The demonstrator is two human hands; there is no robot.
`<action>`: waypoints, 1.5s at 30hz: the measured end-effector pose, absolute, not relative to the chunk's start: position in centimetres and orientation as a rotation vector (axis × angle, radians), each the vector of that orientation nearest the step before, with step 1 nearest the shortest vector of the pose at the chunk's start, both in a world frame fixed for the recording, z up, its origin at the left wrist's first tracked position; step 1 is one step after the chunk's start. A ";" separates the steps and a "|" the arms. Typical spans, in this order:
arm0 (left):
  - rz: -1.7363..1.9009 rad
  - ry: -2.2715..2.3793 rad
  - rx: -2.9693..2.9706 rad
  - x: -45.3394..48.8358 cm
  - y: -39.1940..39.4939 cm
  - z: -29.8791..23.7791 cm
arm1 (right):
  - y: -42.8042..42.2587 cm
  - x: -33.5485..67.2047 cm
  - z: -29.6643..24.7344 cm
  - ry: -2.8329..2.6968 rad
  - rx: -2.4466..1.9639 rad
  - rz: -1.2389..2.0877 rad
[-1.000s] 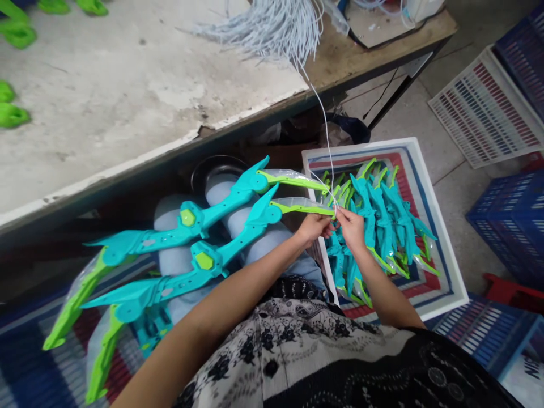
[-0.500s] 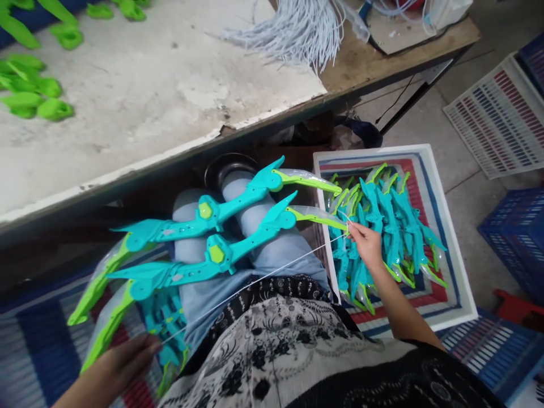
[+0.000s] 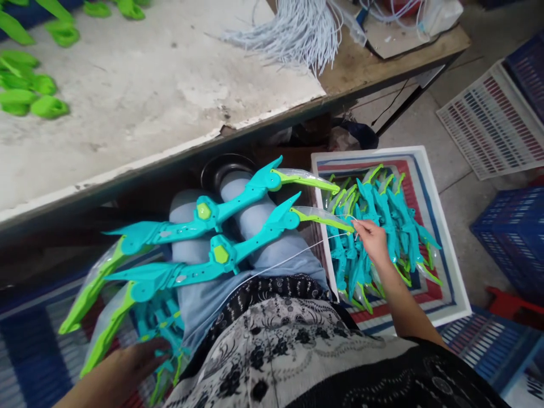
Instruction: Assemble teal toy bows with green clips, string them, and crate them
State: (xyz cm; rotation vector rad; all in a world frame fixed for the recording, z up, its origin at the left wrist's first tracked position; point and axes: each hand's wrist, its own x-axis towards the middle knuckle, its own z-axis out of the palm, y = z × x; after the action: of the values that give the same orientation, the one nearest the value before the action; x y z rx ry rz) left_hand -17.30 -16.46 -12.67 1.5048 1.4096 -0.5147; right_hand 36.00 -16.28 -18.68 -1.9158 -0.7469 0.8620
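Note:
Two turquoise toy bows [image 3: 250, 195] with lime-green ends lie side by side across my lap. The nearer toy bow [image 3: 267, 229] reaches to my right hand [image 3: 372, 241], which pinches a thin white string [image 3: 284, 262] at the bow's green tip. From there the string runs slack in a curve over my thigh toward the left. Low on the left is my left hand [image 3: 131, 365], slightly blurred, its fingers apart and nothing visible in them. It is close to the nearer bow's left green end, above more turquoise pieces [image 3: 164, 317].
A white-rimmed crate [image 3: 450, 266] on the right holds several bows. The worktable [image 3: 140, 102] carries a bundle of white strings [image 3: 306, 34] and lime-green parts [image 3: 49, 106]. Blue crates [image 3: 510, 238] and a white crate [image 3: 493, 124] stand farther right.
The string was taut between both hands and now hangs loose; my left hand has let it go and its fingers have spread. My right hand and the nearer bow's tip shifted slightly right.

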 end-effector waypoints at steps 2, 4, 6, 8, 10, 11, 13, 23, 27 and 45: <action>-0.305 1.559 1.564 -13.0 -13.7 -10.8 | -15.1 36.5 -17.7 -0.676 -1.842 0.877; -0.072 1.583 1.608 -7.5 -10.2 -8.8 | -13.3 36.9 -16.8 -0.609 -1.721 0.945; 0.147 1.419 1.566 -1.4 -7.0 -7.4 | -11.2 36.7 -16.0 -0.621 -1.613 0.984; 0.281 1.259 1.398 4.6 -4.8 -7.3 | -9.3 36.2 -15.5 -0.664 -1.563 0.977; 0.344 1.135 1.097 9.9 -3.5 -8.3 | -7.9 35.3 -15.4 -0.694 -1.581 0.925; 0.383 1.112 0.918 12.1 -3.1 -9.1 | -7.4 34.9 -15.3 -0.718 -1.614 0.878; 0.403 1.091 0.631 15.5 -2.6 -10.8 | -6.9 34.3 -15.3 -0.822 -1.707 0.755; 0.370 1.022 0.368 19.6 -1.3 -13.9 | -6.8 34.2 -15.2 -1.394 -1.812 0.405; 0.347 1.001 0.352 20.4 -1.3 -14.0 | -6.6 34.2 -15.4 -1.541 -1.817 0.354; 0.341 0.960 0.346 21.4 -1.5 -15.4 | -5.6 36.0 -14.5 -2.098 -1.859 0.156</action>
State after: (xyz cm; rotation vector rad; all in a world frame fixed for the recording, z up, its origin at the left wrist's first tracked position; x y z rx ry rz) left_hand 21.41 -1.48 -15.42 0.3463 0.9604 0.3412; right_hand 35.97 -5.58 -14.51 -1.8594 -2.0982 0.1564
